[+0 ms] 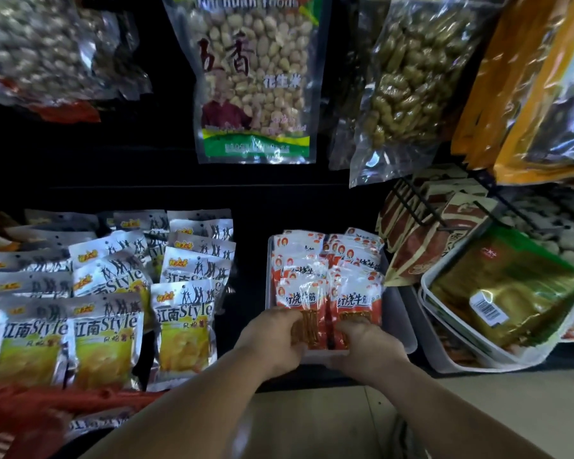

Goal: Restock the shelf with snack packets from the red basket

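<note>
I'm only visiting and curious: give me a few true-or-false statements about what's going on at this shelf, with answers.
1. The left hand and the right hand both hold red packets at the front of the clear tray. True.
2. The silver-and-yellow packets lie right of that tray. False: they lie to its left.
3. A peanut bag hangs above the tray. True.
4. The red basket stands right of the tray. False: it is at the lower left.

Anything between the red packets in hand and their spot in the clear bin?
Nothing visible in the way. The left hand and right hand grip the front red packets, already at the front edge of the clear bin. Behind them more packets fill the bin, so room looks tight.
</note>
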The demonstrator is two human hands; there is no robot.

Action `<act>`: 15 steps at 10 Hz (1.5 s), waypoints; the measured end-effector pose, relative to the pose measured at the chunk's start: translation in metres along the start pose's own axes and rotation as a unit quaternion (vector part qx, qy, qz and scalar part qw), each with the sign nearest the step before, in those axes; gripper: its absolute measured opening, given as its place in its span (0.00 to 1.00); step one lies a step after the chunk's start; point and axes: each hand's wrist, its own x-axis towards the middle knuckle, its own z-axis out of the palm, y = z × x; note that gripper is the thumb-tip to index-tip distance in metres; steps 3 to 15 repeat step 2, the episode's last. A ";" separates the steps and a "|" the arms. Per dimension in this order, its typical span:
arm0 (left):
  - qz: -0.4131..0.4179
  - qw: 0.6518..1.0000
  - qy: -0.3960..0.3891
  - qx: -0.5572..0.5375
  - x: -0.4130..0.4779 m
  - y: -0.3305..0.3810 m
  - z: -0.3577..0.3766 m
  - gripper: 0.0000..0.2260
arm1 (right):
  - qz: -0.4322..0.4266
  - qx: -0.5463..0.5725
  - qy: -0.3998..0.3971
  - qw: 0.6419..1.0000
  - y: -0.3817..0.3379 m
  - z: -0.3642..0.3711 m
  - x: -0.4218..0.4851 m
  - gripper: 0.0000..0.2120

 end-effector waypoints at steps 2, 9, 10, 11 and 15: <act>0.046 0.991 0.108 -0.068 -0.025 0.044 -0.054 0.22 | -0.014 0.135 0.109 0.985 -0.014 -0.082 -0.047 0.19; 0.046 0.991 0.108 -0.068 -0.025 0.044 -0.054 0.22 | -0.014 0.135 0.109 0.985 -0.014 -0.082 -0.047 0.19; 0.046 0.991 0.108 -0.068 -0.025 0.044 -0.054 0.22 | -0.014 0.135 0.109 0.985 -0.014 -0.082 -0.047 0.19; 0.046 0.991 0.108 -0.068 -0.025 0.044 -0.054 0.22 | -0.014 0.135 0.109 0.985 -0.014 -0.082 -0.047 0.19; 0.046 0.991 0.108 -0.068 -0.025 0.044 -0.054 0.22 | -0.014 0.135 0.109 0.985 -0.014 -0.082 -0.047 0.19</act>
